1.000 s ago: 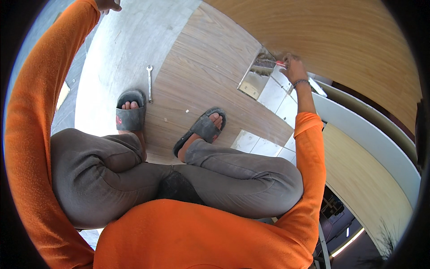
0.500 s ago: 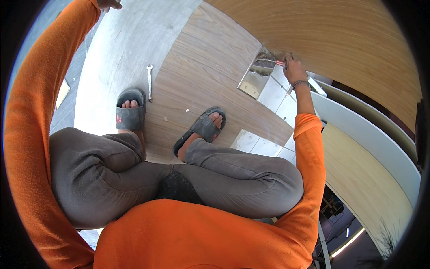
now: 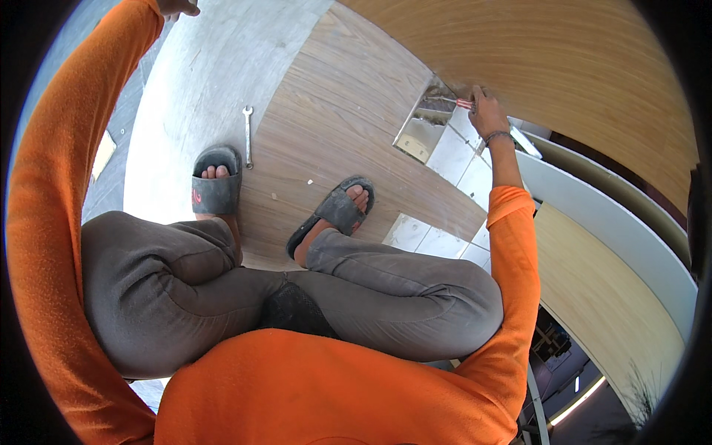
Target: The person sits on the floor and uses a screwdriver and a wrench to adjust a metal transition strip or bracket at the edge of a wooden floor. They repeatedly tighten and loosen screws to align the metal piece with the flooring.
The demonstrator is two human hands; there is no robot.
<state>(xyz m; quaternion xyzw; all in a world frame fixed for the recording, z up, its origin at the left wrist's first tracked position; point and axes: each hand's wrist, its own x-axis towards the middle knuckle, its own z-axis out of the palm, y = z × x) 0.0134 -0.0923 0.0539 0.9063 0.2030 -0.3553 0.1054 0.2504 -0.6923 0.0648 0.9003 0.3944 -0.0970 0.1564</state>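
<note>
Two orange sleeves frame a squatting person in grey trousers, dark sandals flat on the wood-grain floor panel [image 3: 334, 126]. Large curved wooden wall [image 3: 564, 67] fills far right; pale boards [image 3: 593, 215] stack below it on the right. Far centre-right, a rectangular cut-out [image 3: 426, 130] in the panel shows tile underneath. Right hand [image 3: 488, 115] at the cut-out's far right corner, fingers closed around a red-handled screwdriver [image 3: 454, 102], shaft pointing left into the opening. Left hand [image 3: 178, 7] far left at the frame edge, mostly cut off; cannot tell open or closed. Small metal wrench [image 3: 247, 135] lies on the floor, just beyond the left sandal [image 3: 215, 185], apart from both hands.
</note>
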